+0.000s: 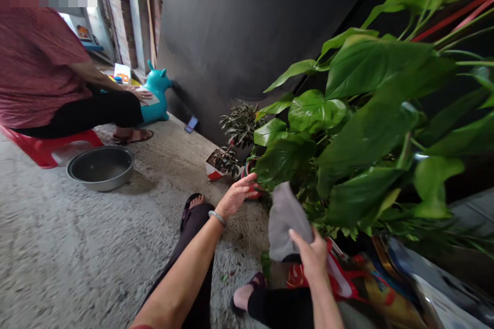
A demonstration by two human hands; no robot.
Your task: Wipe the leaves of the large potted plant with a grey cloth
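Note:
Large green leaves of a potted plant (349, 157) fill the right half of the head view. My right hand (312, 252) grips a grey cloth (287, 218) just below the lower leaves. The cloth hangs upward and outward from between thumb and fingers, slightly blurred. My left hand (237, 195), with a bracelet at the wrist, reaches toward the leaf edges with its fingers stretched out and holds nothing. Whether its fingertips touch a leaf, I cannot tell.
A person in a red shirt (42, 61) sits on a red stool (50, 146) at left, near a metal basin (100, 168). A turquoise animal toy (156, 93) stands beyond. A small potted plant (219, 162) is by the dark panel (247, 25).

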